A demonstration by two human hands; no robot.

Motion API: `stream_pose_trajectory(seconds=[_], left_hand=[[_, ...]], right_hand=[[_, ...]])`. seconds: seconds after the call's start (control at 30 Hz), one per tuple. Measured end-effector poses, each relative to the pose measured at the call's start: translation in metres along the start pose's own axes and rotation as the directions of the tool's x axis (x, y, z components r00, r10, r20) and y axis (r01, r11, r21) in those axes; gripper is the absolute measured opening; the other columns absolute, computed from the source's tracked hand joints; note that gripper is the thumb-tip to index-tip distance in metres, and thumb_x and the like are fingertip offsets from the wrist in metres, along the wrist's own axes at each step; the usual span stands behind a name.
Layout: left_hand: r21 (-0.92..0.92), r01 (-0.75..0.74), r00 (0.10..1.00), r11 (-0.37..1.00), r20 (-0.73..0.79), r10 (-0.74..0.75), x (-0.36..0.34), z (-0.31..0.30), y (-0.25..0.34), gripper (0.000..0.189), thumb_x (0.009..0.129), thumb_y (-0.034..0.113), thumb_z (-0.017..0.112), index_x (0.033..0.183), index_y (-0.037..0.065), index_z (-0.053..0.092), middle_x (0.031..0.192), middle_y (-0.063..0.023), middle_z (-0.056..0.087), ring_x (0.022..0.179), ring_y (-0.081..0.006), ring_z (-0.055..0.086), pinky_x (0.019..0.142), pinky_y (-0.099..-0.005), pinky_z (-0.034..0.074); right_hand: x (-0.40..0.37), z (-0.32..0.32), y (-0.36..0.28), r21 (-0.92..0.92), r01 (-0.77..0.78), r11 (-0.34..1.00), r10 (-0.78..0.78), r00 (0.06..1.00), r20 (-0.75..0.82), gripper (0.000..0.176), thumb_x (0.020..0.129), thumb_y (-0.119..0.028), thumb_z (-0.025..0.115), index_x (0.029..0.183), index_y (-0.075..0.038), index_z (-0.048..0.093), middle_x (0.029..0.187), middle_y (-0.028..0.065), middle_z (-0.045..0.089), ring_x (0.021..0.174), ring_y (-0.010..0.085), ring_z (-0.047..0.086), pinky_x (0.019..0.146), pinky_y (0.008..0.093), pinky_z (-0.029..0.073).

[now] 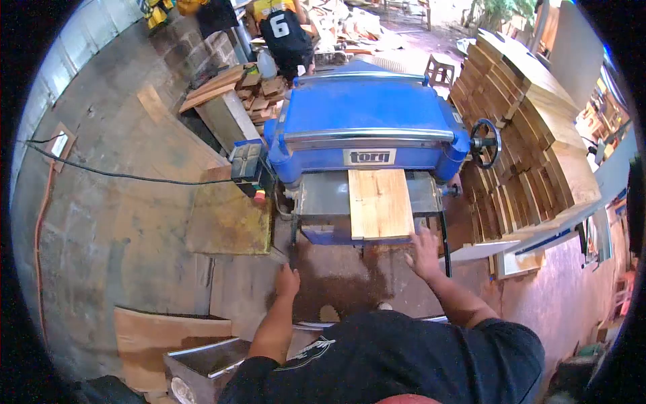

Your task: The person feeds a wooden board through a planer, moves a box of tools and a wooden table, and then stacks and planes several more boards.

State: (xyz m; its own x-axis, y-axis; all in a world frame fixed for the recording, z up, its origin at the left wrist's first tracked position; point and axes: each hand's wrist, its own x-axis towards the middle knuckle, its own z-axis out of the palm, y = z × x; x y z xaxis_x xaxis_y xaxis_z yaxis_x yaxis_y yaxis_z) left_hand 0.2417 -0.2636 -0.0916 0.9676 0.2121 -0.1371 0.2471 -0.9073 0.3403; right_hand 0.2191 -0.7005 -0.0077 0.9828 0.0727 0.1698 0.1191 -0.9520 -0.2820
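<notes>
A light wooden board (381,205) lies on the metal bed (323,195) of the blue planer (367,108), its far end under the machine's front. My right hand (424,254) is beside the board's near right corner, fingers spread and nothing in it; whether it touches the board I cannot tell. Lower and to the left, away from the board, my left hand (288,280) hangs in front of the bed with its fingers curled; whether anything is inside them is hidden.
Stacked boards (525,141) stand at the right behind a black handwheel (485,143). A switch box (247,165) with a cable is left of the planer. A low yellowish table (230,219) stands below it. Another person (286,34) is behind the machine, near scrap wood.
</notes>
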Motion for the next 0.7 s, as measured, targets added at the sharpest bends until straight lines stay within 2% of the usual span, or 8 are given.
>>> stream_pose_trajectory(seconds=[0.1, 0.13, 0.2, 0.3, 0.37, 0.5, 0.6, 0.7], left_hand=[[-0.018, 0.003, 1.0, 1.0, -0.009, -0.003, -0.006, 0.0, 0.002, 0.034, 0.087, 0.028, 0.053, 0.107, 0.001, 0.054, 0.092, -0.0245, 0.062, 0.087, -0.0416, 0.06, 0.075, -0.0502, 0.047], [0.006, 0.025, 1.0, 1.0, 0.007, -0.025, -0.007, 0.0, 0.002, 0.034, 0.088, 0.029, 0.053, 0.107, 0.001, 0.054, 0.091, -0.0242, 0.063, 0.086, -0.0417, 0.06, 0.075, -0.0503, 0.047], [0.034, 0.045, 0.999, 0.998, 0.019, -0.046, -0.007, -0.002, 0.005, 0.035, 0.088, 0.029, 0.052, 0.108, 0.0, 0.054, 0.091, -0.0239, 0.063, 0.085, -0.0418, 0.06, 0.075, -0.0504, 0.047], [0.057, 0.068, 0.998, 0.996, 0.003, -0.068, -0.018, -0.01, 0.015, 0.033, 0.088, 0.03, 0.051, 0.106, 0.002, 0.054, 0.095, -0.023, 0.063, 0.087, -0.0416, 0.06, 0.076, -0.05, 0.047], [0.081, 0.184, 0.979, 0.98, 0.073, -0.19, -0.016, -0.024, 0.028, 0.031, 0.089, 0.03, 0.051, 0.106, 0.005, 0.054, 0.094, -0.0217, 0.063, 0.089, -0.041, 0.06, 0.076, -0.0495, 0.047], [-0.072, 0.107, 0.994, 0.992, 0.019, -0.106, -0.007, 0.019, -0.013, 0.029, 0.088, 0.031, 0.052, 0.104, 0.006, 0.056, 0.092, -0.0204, 0.064, 0.089, -0.0406, 0.06, 0.076, -0.049, 0.047], [-0.043, 0.158, 0.986, 0.986, 0.06, -0.156, -0.002, 0.002, 0.006, 0.029, 0.088, 0.031, 0.053, 0.099, 0.005, 0.058, 0.09, -0.0197, 0.064, 0.089, -0.0403, 0.06, 0.076, -0.0488, 0.048], [0.09, 0.185, 0.981, 0.979, 0.048, -0.19, -0.006, 0.002, 0.01, 0.028, 0.087, 0.031, 0.054, 0.095, 0.005, 0.059, 0.091, -0.0199, 0.064, 0.087, -0.0401, 0.061, 0.075, -0.0488, 0.048]], right_hand=[[-0.051, 0.005, 0.039, -0.161, -0.295, 0.942, 0.294, 0.955, -0.03, 0.078, 0.071, -0.022, 0.071, 0.138, -0.011, 0.031, 0.14, 0.0224, 0.03, 0.128, 0.0402, 0.033, 0.103, 0.0538, 0.03], [-0.061, 0.01, 0.049, -0.158, -0.296, 0.942, 0.296, 0.955, -0.024, 0.078, 0.071, -0.022, 0.071, 0.138, -0.011, 0.031, 0.14, 0.0224, 0.03, 0.128, 0.0402, 0.033, 0.103, 0.0538, 0.03], [-0.069, 0.017, 0.059, 0.097, -0.493, 0.865, 0.493, 0.87, 0.019, 0.081, 0.073, -0.017, 0.068, 0.141, -0.011, 0.024, 0.137, 0.0229, 0.033, 0.123, 0.042, 0.039, 0.097, 0.0475, 0.038], [-0.061, 0.014, 0.066, 0.079, -0.619, 0.782, 0.602, 0.781, 0.164, 0.066, 0.076, -0.017, 0.064, 0.136, -0.014, 0.034, 0.126, 0.023, 0.042, 0.103, 0.0435, 0.054, 0.084, 0.0478, 0.047], [-0.072, 0.038, 0.09, 0.03, -0.562, 0.827, 0.551, 0.818, 0.164, 0.055, 0.079, -0.017, 0.06, 0.13, -0.014, 0.041, 0.12, 0.023, 0.045, 0.094, 0.0437, 0.056, 0.079, 0.0495, 0.048], [-0.078, 0.052, 0.117, -0.009, -0.409, 0.912, 0.407, 0.904, 0.133, 0.028, 0.083, -0.014, 0.05, 0.111, -0.011, 0.054, 0.111, 0.026, 0.05, 0.079, 0.0441, 0.059, 0.069, 0.0515, 0.05], [-0.075, 0.055, 0.116, -0.094, -0.433, 0.896, 0.442, 0.89, 0.115, 0.022, 0.083, -0.01, 0.047, 0.105, -0.01, 0.054, 0.106, 0.0276, 0.052, 0.079, 0.0433, 0.059, 0.067, 0.0515, 0.049], [-0.073, 0.045, 0.11, -0.019, -0.433, 0.901, 0.432, 0.892, 0.137, 0.018, 0.082, -0.007, 0.047, 0.099, -0.008, 0.055, 0.102, 0.0284, 0.054, 0.076, 0.0433, 0.059, 0.066, 0.052, 0.049]])
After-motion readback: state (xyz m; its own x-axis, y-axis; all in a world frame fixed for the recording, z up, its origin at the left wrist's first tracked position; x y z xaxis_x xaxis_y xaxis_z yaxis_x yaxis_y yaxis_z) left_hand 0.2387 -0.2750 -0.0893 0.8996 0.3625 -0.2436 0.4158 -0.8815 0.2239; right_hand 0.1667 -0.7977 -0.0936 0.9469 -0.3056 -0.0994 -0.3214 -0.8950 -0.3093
